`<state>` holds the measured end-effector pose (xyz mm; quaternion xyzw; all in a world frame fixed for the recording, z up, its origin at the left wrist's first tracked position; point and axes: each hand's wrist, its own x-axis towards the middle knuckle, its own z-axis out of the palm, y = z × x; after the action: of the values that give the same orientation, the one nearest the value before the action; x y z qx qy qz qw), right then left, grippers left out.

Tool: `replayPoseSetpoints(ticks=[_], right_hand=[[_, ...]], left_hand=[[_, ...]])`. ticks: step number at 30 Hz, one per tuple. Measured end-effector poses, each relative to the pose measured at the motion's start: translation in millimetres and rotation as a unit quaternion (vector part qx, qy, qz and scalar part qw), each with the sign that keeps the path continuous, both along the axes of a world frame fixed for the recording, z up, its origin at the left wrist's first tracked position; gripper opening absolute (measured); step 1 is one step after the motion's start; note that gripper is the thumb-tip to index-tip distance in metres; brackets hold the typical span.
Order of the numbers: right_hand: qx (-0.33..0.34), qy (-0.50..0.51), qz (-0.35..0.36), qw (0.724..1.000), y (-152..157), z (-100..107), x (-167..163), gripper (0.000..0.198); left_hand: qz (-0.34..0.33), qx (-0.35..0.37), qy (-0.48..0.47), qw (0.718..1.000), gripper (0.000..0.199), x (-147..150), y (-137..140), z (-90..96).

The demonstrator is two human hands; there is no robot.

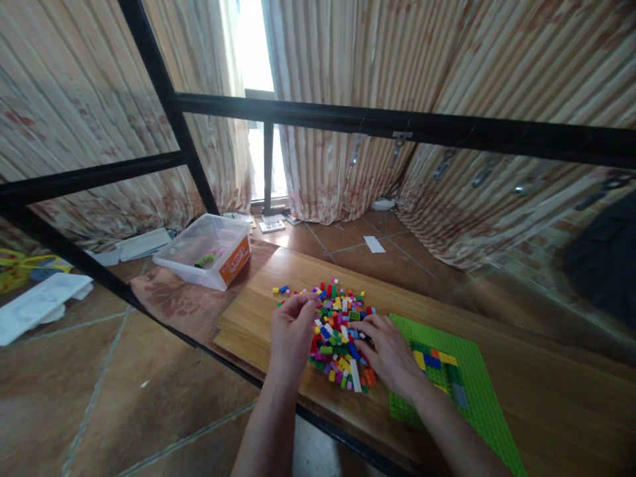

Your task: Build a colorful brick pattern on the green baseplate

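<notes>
A heap of small toy bricks (338, 324) in many colours lies on a wooden board. Over its left side is my left hand (293, 331), thumb and forefinger pinched together; whatever may be between the fingertips is too small to make out. My right hand (390, 351) reaches into the heap from the right, fingers spread and touching bricks. Under my right forearm lies a green baseplate (484, 397) with blue, yellow, orange, green and grey bricks on it, partly hidden by the arm. A long white brick (355, 375) shows at the heap's near edge.
Beyond the board (268, 285) to the left stands a clear plastic box (199, 232) with an orange label and a few bricks inside. A black metal rail (318, 114) crosses in front of the curtains (338, 172). White trays (44, 301) rest at the far left.
</notes>
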<state>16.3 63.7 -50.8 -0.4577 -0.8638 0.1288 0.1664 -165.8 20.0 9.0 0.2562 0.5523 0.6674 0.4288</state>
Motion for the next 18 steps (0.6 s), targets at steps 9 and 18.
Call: replayPoseSetpoints(ticks=[9,18], right_hand=[[0.002,0.034,0.005,0.999,-3,6,-5,0.015],[0.005,0.058,0.08,0.995,-27,2,-45,0.015]], left_hand=[[0.054,0.005,-0.064,0.996,0.026,-24,-3,1.3],[0.072,0.026,-0.131,0.988,0.025,-31,-5,3.8]])
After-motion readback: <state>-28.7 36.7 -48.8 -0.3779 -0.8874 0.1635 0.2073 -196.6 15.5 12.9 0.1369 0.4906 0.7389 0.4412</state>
